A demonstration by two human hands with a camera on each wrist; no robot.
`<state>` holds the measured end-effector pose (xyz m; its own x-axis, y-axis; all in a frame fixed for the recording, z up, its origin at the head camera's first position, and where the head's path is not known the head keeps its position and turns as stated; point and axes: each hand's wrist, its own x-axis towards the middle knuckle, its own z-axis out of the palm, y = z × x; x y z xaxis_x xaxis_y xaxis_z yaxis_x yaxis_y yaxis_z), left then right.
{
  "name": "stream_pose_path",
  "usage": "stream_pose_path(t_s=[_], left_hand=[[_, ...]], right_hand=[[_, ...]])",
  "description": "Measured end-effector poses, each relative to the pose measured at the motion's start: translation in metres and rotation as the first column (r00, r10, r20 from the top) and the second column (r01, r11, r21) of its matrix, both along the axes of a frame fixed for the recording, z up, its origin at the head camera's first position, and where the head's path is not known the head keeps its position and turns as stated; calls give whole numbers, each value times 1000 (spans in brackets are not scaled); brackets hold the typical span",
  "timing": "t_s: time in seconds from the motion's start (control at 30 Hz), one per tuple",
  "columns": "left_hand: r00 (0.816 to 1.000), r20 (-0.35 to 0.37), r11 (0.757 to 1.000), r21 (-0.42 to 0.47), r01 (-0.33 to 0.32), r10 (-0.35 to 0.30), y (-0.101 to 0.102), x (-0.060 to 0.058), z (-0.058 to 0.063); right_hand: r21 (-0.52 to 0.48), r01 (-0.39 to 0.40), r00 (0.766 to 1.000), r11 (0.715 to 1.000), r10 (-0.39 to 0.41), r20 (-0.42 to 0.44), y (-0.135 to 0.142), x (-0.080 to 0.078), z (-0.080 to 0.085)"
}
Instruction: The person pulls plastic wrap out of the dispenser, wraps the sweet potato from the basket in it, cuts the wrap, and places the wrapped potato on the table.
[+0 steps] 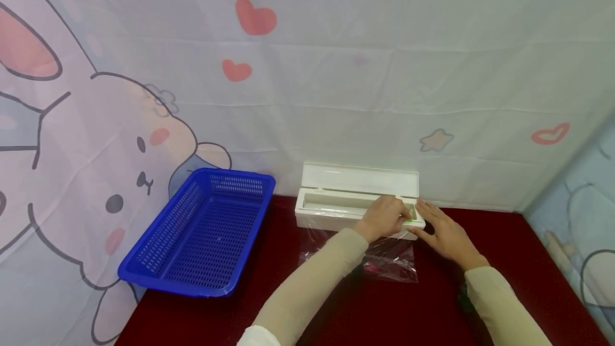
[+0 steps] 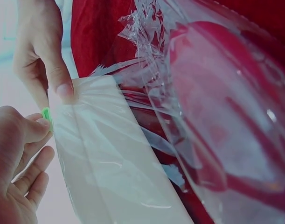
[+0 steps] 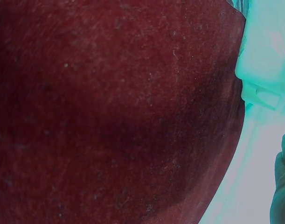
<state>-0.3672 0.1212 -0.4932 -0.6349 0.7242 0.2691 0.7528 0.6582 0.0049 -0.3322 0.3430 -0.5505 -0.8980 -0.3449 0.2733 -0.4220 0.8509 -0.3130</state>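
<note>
Pale sleeves (image 1: 312,284) reached from the bottom; right of centre, the right hand (image 1: 444,234), fingers straight, braced a white box (image 1: 307,219), likely steadying it while the left hand (image 1: 384,217) pinched a green tab (image 2: 45,114).

Wearing lt. beige L sleeve (image 1: 312,282) & R sleeve (image 1: 502,303), approx. wrist-length. Showing white fabric (image 1: 259,336) at near L end.

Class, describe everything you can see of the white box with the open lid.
The white box is long and rectangular, and looks like plastic. Its lid stands open along the back edge, showing a trough inside. It sits on the dark red tabletop, near the printed backdrop. Clear film drapes over its front. The left grip pinches a green piece at its right end, which the right grip touches.
</note>
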Motion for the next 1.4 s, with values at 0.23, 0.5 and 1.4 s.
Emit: stream_pose_path(t_s=[0.23, 0.5, 1.4], left_hand=[[1000, -4, 1000, 25, -7, 7, -3, -1, -1], [999, -29, 999, 29, 19, -19, -2, -1, -3], [999, -36, 1000, 14, 1, 0, -9, 1, 0]], right_hand=[[-1, -2, 1000, 1000, 2, 13, -2, -1, 1], [2, 7, 1000, 1000, -7, -6, 1, 1, 0], [24, 12, 1000, 1000, -13, 23, -3, 2, 4]])
